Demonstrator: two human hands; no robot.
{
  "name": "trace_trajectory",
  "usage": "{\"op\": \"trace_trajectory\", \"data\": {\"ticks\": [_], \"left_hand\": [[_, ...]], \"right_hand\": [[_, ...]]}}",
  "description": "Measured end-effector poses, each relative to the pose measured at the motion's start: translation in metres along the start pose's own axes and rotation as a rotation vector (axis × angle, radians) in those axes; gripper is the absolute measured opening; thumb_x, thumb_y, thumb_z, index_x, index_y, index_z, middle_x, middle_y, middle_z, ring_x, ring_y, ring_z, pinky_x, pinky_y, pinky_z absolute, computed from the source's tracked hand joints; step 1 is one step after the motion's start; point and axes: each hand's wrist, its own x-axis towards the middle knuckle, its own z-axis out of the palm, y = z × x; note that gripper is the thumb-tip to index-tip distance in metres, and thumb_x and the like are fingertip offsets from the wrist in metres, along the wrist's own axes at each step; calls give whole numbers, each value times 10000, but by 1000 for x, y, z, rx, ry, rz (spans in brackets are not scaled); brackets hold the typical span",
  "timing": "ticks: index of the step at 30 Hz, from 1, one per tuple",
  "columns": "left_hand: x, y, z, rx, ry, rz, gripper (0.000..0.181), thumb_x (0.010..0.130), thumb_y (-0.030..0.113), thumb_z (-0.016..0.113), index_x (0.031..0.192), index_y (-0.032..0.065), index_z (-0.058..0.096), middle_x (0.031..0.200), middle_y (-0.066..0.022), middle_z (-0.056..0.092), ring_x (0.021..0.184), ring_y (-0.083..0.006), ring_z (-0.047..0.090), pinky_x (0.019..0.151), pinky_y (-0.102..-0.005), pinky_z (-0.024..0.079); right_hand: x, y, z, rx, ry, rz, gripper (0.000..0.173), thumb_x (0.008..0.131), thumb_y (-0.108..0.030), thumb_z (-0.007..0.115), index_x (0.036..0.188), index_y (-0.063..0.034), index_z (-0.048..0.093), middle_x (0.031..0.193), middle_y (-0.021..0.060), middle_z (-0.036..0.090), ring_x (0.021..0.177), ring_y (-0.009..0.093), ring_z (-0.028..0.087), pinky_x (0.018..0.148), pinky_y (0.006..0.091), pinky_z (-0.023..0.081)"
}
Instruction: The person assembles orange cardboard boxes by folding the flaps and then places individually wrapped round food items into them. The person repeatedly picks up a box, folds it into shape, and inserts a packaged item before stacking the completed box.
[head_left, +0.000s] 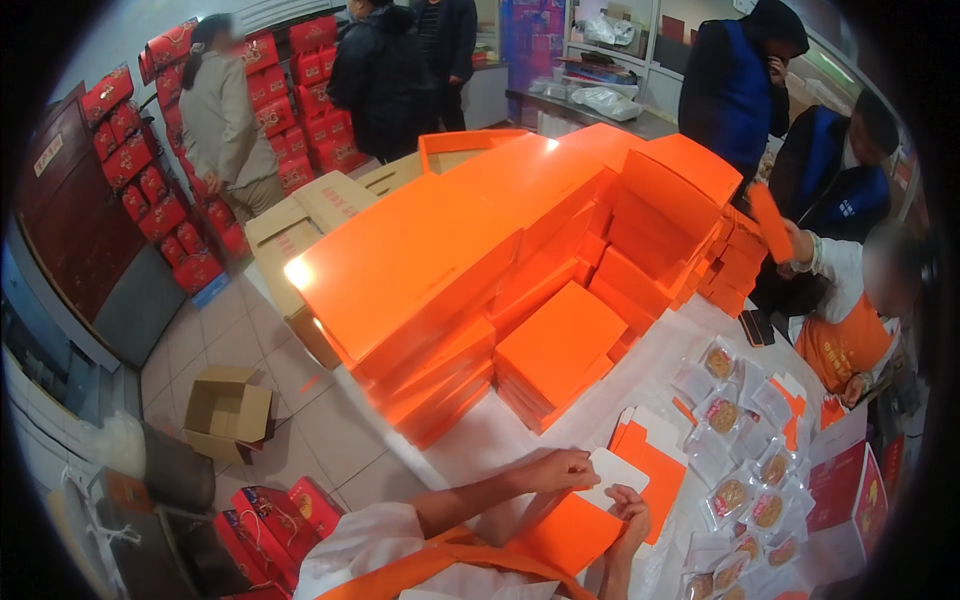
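An orange paperboard box (568, 531) with a white inner flap lies in front of me, partly folded. At the left side of its white flap is my left hand (561, 471), with the fingertips pinching the edge. My right hand (630, 511) curls round the box's right side, its fingertips at the other end of the flap. Just beyond the hands lie flat orange and white carton blanks (654, 466). A stack of folded orange boxes (559, 352) stands farther off. To the right are clear packs of round baked goods (724, 415) in plastic trays.
Large orange boxes (442, 217) are piled across the white-covered table (450, 457). An open carton (227, 412) and red gift bags (259, 525) stand on the left. At the right, a co-worker (844, 315) raises an orange box. Several other people stand around the room.
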Motion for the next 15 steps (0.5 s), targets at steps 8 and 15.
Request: {"op": "trace_trajectory", "data": {"ticks": [8,15], "left_hand": [[-31,-13,23,-142,205,208,104,826,113,534,869,24,567,895,-63,552,880,-160,517,783,-261,410],[-26,-32,63,-585,322,295,163,801,31,590,944,13,514,973,-69,519,911,-144,495,816,-259,404]], "right_hand": [[-21,10,18,-321,388,-162,183,921,-151,359,895,11,441,1262,164,402,1006,218,487,877,349,393],[-21,-4,15,-39,308,-39,52,869,-51,418,895,-17,448,969,92,491,884,165,473,857,303,369]]}}
